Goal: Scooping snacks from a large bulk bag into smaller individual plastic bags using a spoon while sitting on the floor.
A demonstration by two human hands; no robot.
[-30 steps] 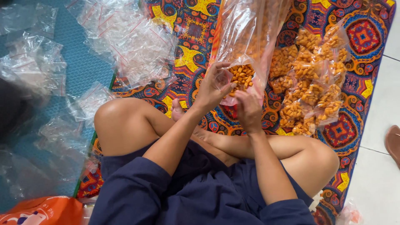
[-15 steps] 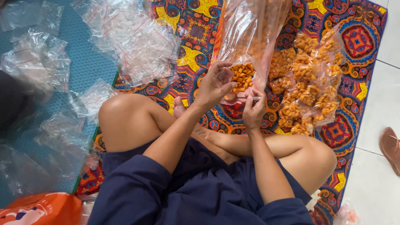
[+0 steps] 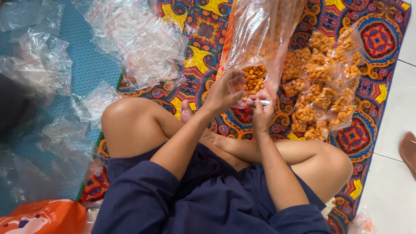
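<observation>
I sit cross-legged on a patterned mat (image 3: pixel 199 30). My left hand (image 3: pixel 224 92) pinches the side of a small clear bag (image 3: pixel 255 78) partly filled with orange snack pieces. The small bag hangs in front of a large clear sack of the same snacks (image 3: pixel 260 30), which rises to the top edge. Just below the small bag, my right hand (image 3: pixel 261 116) is closed on a thin silvery tool (image 3: pixel 256 102) held level under the bag's bottom. What kind of tool it is cannot be made out.
A heap of filled small snack bags (image 3: pixel 325 86) lies on the mat at the right. Empty clear bags (image 3: pixel 134 39) are spread at the upper left and over a blue mat (image 3: pixel 91 65). An orange bag (image 3: pixel 39 216) sits at the bottom left. A sandal (image 3: pixel 408 151) rests on the white tiles.
My right hand has shifted slightly right under the small bag, and the silvery tool now shows in its fingers. The left hand keeps its hold on the bag.
</observation>
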